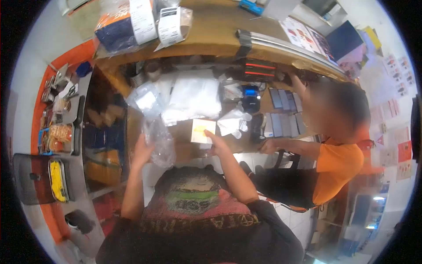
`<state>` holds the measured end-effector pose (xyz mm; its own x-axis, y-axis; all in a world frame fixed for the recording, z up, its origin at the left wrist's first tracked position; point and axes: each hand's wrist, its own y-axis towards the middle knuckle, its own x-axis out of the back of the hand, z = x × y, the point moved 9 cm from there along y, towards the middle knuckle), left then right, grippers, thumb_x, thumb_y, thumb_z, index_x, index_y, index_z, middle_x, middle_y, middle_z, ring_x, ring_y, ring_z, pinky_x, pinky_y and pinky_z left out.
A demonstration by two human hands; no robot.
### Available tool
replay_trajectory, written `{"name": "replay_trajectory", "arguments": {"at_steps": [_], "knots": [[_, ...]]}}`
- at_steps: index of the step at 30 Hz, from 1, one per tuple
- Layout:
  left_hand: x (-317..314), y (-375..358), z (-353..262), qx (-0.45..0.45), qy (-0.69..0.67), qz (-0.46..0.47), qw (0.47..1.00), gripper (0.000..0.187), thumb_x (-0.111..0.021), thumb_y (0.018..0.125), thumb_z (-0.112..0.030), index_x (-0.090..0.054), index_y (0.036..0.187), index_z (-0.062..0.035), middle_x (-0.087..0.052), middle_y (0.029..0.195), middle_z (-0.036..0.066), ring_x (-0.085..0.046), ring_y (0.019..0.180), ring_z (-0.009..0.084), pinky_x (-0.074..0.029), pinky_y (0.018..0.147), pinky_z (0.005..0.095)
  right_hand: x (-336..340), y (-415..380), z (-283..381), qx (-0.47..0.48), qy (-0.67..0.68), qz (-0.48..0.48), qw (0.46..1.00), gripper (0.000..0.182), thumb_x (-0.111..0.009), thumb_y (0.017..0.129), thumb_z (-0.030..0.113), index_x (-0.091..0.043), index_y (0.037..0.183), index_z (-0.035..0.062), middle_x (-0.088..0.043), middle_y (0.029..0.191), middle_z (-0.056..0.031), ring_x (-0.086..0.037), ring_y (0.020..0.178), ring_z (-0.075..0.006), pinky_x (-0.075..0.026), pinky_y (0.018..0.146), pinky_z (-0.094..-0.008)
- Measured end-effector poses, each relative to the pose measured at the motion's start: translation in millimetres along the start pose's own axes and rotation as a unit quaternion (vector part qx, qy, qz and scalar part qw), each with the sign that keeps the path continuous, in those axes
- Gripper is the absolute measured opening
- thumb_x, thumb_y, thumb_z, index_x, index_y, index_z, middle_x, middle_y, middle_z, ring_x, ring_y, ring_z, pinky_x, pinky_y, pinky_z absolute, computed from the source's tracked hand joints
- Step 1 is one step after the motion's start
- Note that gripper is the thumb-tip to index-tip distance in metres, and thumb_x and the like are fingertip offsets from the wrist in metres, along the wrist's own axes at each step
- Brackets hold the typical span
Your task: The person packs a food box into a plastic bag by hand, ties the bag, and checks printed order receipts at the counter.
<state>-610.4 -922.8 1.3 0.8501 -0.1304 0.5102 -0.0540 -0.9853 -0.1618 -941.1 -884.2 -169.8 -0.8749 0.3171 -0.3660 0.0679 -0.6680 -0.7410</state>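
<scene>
At the far left, trays of food (56, 137) stand on a dark side counter. The left hand (141, 152) is raised with its fingers curled around a clear plastic bag (158, 141), which hangs just right of the palm and above the wooden tabletop (182, 147). Behind it, more clear bags (189, 97) lie piled on the tabletop. The right hand (216, 143) pinches the lower corner of a white card (202, 130) with an orange mark; the card stands up and to the left of this hand, near the plastic bag. Further right, a co-worker in an orange shirt (336, 169) rests one hand (267, 146) on the tabletop edge.
</scene>
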Motion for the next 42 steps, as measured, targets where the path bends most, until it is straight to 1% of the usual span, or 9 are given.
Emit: {"name": "replay_trajectory", "arguments": {"at_steps": [4,15,20,24,28,32,35,40,42], "knots": [[14,-3,-21,0.022,-0.001,-0.042,0.999,0.04,-0.067,0.086,-0.025,-0.057,0.119,-0.0041,-0.068,0.106,0.011,-0.064,0.097,0.023,-0.046,0.086,0.0377,-9,5,-13,-0.103,0.012,-0.024,0.994,0.072,-0.08,0.076,0.041,-0.052,0.13,0.0029,-0.055,0.13,-0.0171,-0.046,0.124,-0.0365,-0.028,0.103,-0.0623],[16,-12,45,0.039,-0.058,-0.079,0.994,0.025,-0.066,0.085,-0.011,-0.059,0.107,-0.0011,-0.064,0.087,0.011,-0.058,0.077,0.0173,-0.047,0.071,0.0325,-27,-24,38,0.087,-0.086,-0.119,0.985,0.062,-0.077,0.081,0.032,-0.051,0.129,0.0016,-0.06,0.123,-0.0127,-0.058,0.11,-0.0299,-0.047,0.092,-0.0506],[30,-16,82,-0.021,0.066,-0.207,0.976,0.037,-0.06,0.079,-0.004,-0.053,0.115,-0.003,-0.062,0.089,0.015,-0.062,0.081,0.0279,-0.047,0.072,0.0398,-48,-48,86,0.274,-0.468,-0.301,0.784,0.108,-0.082,0.064,0.05,-0.029,0.148,0.009,-0.035,0.142,-0.0284,-0.043,0.128,-0.0396,-0.039,0.102,-0.0491],[26,-10,114,0.009,0.162,-0.247,0.955,0.032,-0.058,0.08,-0.006,-0.052,0.111,-0.0026,-0.062,0.087,0.015,-0.061,0.079,0.0284,-0.046,0.072,0.0427,-80,-48,84,0.127,-0.603,-0.31,0.724,0.119,-0.082,0.057,0.051,-0.02,0.151,0.0122,-0.028,0.14,-0.0349,-0.037,0.126,-0.0495,-0.036,0.105,-0.0495],[-1,-7,142,0.142,-0.188,-0.156,0.959,0.027,-0.059,0.083,-0.014,-0.053,0.105,-0.0017,-0.061,0.085,0.012,-0.06,0.074,0.0208,-0.047,0.064,0.0365,-76,-33,97,0.14,-0.574,-0.3,0.749,0.121,-0.082,0.057,0.048,-0.016,0.151,0.0096,-0.031,0.137,-0.0357,-0.038,0.124,-0.0507,-0.036,0.105,-0.049],[-29,-8,126,0.211,-0.364,-0.057,0.905,0.023,-0.059,0.086,-0.02,-0.057,0.1,-0.0018,-0.06,0.078,0.008,-0.058,0.062,0.0156,-0.044,0.053,0.0298,-69,-14,119,0.204,-0.502,-0.249,0.803,0.118,-0.082,0.059,0.043,-0.018,0.149,0.0036,-0.034,0.136,-0.0329,-0.04,0.126,-0.0457,-0.038,0.103,-0.0476],[-41,-8,130,0.214,-0.431,-0.057,0.875,0.028,-0.055,0.09,-0.024,-0.059,0.104,0.001,-0.061,0.082,0.008,-0.061,0.061,0.02,-0.052,0.062,0.0372,-98,-34,125,0.203,-0.217,-0.112,0.948,0.106,-0.077,0.07,0.031,-0.012,0.151,0.0076,-0.041,0.136,-0.0211,-0.047,0.124,-0.0315,-0.045,0.099,-0.0488],[-63,-5,147,0.226,-0.445,-0.027,0.866,0.035,-0.049,0.094,-0.032,-0.059,0.106,0.0004,-0.063,0.086,0.009,-0.063,0.065,0.0203,-0.054,0.065,0.0355,-198,-54,95,0.14,-0.083,0.239,0.957,0.074,-0.066,0.082,0.029,-0.03,0.144,0.0108,-0.052,0.13,-0.0094,-0.054,0.117,-0.0233,-0.045,0.096,-0.0434],[-75,-9,157,0.241,-0.458,-0.017,0.855,0.037,-0.048,0.095,-0.033,-0.059,0.107,0.0001,-0.064,0.088,0.01,-0.064,0.067,0.02,-0.054,0.069,0.0348,-230,-61,40,-0.052,0.002,0.324,0.945,0.079,-0.069,0.079,0.022,-0.027,0.145,0.0095,-0.049,0.132,-0.0073,-0.051,0.119,-0.0227,-0.039,0.104,-0.0421]]}}
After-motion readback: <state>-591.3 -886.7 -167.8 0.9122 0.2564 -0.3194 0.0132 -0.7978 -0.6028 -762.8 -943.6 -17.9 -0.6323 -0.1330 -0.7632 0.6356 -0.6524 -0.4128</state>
